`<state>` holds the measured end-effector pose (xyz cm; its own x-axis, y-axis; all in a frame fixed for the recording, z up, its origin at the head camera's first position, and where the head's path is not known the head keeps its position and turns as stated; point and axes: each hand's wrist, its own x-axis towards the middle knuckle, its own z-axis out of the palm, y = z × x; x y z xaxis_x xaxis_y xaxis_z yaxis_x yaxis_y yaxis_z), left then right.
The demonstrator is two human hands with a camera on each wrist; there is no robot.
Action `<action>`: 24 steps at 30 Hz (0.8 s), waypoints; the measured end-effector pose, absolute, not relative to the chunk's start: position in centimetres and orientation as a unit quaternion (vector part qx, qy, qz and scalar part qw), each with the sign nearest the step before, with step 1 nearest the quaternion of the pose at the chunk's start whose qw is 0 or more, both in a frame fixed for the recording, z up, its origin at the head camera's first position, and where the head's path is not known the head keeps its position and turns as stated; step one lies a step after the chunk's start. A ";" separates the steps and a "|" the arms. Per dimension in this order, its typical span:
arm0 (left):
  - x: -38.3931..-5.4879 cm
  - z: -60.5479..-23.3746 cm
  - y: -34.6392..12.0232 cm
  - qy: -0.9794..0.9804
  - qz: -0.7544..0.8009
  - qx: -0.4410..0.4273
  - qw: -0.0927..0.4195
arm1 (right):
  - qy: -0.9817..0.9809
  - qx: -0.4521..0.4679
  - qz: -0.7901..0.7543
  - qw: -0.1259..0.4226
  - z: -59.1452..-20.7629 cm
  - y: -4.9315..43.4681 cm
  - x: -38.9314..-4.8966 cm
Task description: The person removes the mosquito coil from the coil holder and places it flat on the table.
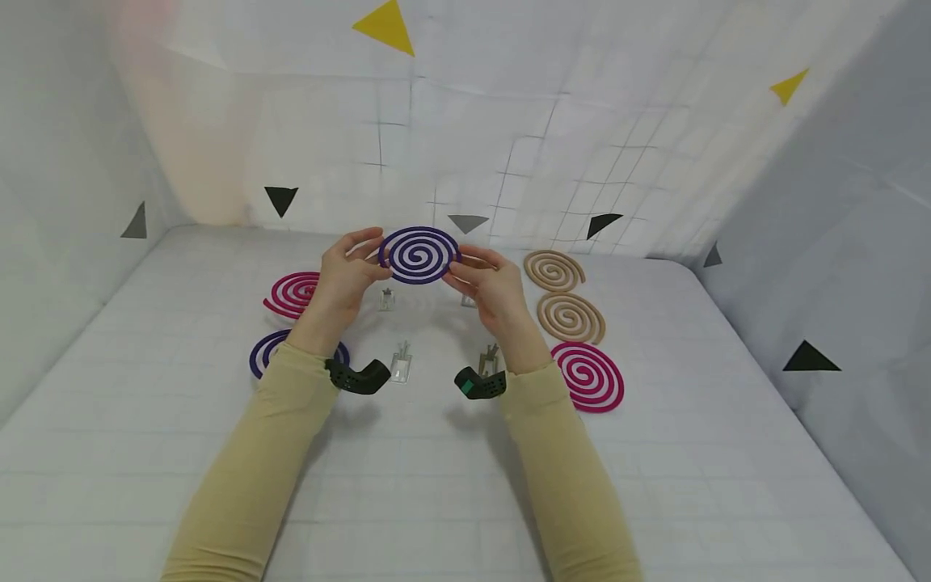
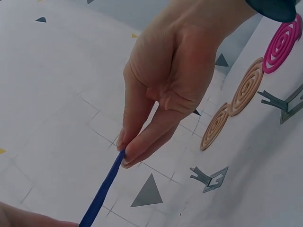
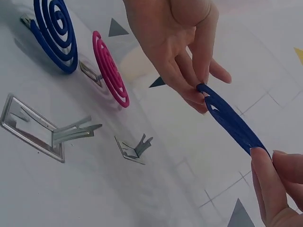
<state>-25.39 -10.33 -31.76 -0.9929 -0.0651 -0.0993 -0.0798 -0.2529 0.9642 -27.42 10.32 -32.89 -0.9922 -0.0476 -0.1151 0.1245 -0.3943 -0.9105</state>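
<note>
A dark blue mosquito coil [image 1: 418,257] is held up above the table, its spiral facing the head camera. My left hand [image 1: 340,283] pinches its left rim between thumb and fingers. On the opposite rim, my right hand [image 1: 496,293] grips it the same way. Seen from the left wrist, the coil [image 2: 102,191] is nearly edge-on, running to the right hand's fingertips [image 2: 124,153]. Below the hands stand several small metal coil stands [image 1: 400,365] with upright forked prongs, bare of coils.
At left, a pink coil [image 3: 109,71] and another blue coil [image 3: 59,40] sit raised on metal stands, partly behind my left arm. To the right lie two tan coils [image 1: 570,318] and a pink coil [image 1: 589,377]. A white wall [image 1: 465,129] with coloured triangles rises behind the table.
</note>
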 end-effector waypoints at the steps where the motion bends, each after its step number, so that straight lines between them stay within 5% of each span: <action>1: -25.4 -31.8 -10.2 0.608 0.792 -0.059 0.003 | 0.553 0.032 -0.831 0.050 -32.9 10.5 -27.5; 24: -24.7 -32.6 -4.9 0.592 0.803 -0.061 -0.032 | 0.603 0.007 -0.794 0.077 -31.9 15.8 -27.6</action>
<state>-24.68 -4.85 -32.61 -0.9904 -0.1237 -0.0612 -0.0218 -0.2979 0.9544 -27.59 15.82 -31.85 -0.9881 -0.1132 -0.1045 0.1310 -0.2604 -0.9566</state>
